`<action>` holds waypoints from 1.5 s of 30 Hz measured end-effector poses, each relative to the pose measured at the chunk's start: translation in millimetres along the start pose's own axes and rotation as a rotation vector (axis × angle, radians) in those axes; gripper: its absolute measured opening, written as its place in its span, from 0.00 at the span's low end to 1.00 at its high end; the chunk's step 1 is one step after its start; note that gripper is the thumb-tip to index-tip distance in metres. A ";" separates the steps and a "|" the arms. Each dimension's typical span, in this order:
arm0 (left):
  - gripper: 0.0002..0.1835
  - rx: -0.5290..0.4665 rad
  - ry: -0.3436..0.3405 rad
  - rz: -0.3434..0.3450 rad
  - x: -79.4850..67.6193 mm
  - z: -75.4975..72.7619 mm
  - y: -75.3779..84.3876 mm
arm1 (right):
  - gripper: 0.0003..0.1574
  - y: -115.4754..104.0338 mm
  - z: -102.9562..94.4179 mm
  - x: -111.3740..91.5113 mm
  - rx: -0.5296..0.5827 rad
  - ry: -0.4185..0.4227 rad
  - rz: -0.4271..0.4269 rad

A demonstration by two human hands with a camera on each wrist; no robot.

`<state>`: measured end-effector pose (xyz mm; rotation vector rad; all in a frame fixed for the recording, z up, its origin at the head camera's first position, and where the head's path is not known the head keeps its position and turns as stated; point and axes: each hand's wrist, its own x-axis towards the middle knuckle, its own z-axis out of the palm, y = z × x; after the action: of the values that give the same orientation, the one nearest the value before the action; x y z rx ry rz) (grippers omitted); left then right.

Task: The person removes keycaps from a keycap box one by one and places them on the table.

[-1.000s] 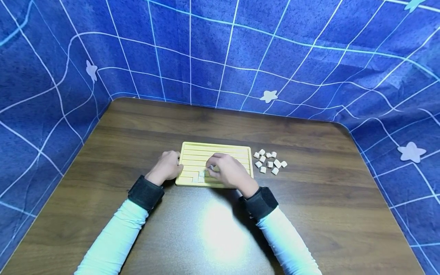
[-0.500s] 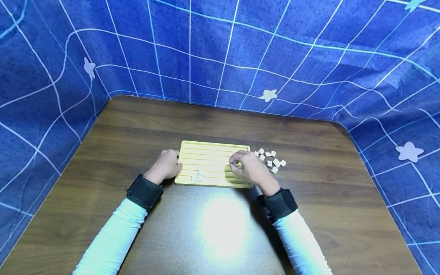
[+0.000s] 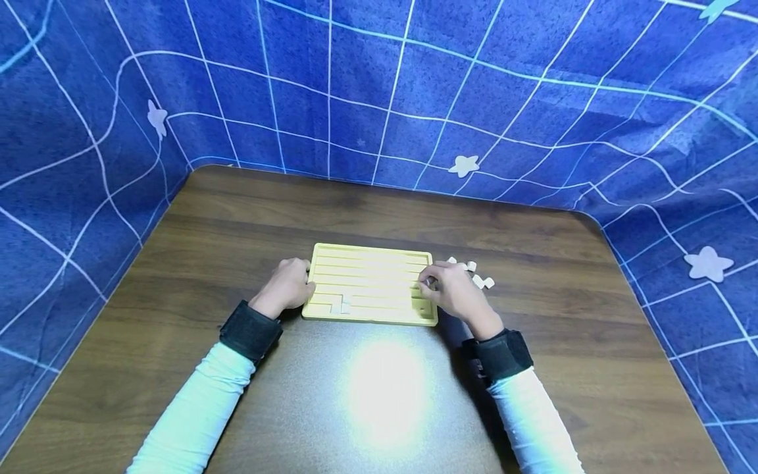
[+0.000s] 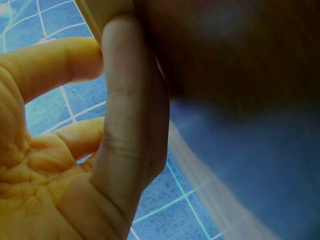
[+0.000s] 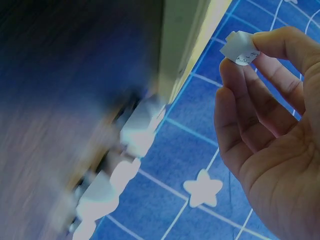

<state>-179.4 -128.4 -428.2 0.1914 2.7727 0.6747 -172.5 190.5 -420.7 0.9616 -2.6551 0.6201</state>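
A shallow yellow tray (image 3: 367, 321) with raised ridges lies on the table, a couple of pale pieces (image 3: 341, 307) sitting in its lower left part. At its left edge, my left hand (image 3: 285, 288) grips the rim; the left wrist view shows the thumb and a finger (image 4: 125, 65) against that edge. Over the tray's right end, my right hand (image 3: 456, 293) pinches a small white cube (image 5: 241, 48) between thumb and fingertips. Dark marks show on one face of the cube. The other fingers of that hand curl loosely below it.
Several white cubes (image 3: 472, 266) lie loose on the table just right of the tray, partly hidden behind my right hand. The brown wooden table (image 3: 249, 217) reaches back to a blue curtain (image 3: 355, 85) with white lines and stars.
My right hand has moved right with the small cube, from the tray's middle to its right end, now covering part of the loose cubes. The left hand stays on the tray's rim.
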 end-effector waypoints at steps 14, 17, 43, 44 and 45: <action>0.05 -0.014 0.004 0.005 0.0 0.3 0.9 | 0.05 26.5 -4.6 -26.3 -0.049 -0.037 0.071; 0.04 -0.019 0.000 0.006 0.1 1.0 0.3 | 0.05 27.5 -5.2 -28.2 -0.060 -0.068 0.084; 0.09 -0.011 -0.007 -0.017 -1.9 -1.7 1.9 | 0.05 31.5 -11.4 -32.3 -0.178 -0.173 0.187; 0.10 -0.008 -0.007 -0.017 -1.9 -1.9 1.7 | 0.06 31.7 -11.3 -32.1 -0.179 -0.171 0.187; 0.11 -0.007 -0.008 -0.017 -1.9 -2.1 1.8 | 0.06 31.7 -11.2 -31.9 -0.178 -0.168 0.186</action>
<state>-178.1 -128.1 -425.1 0.1678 2.7608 0.6777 -168.4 235.2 -432.2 0.7534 -2.9130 0.3444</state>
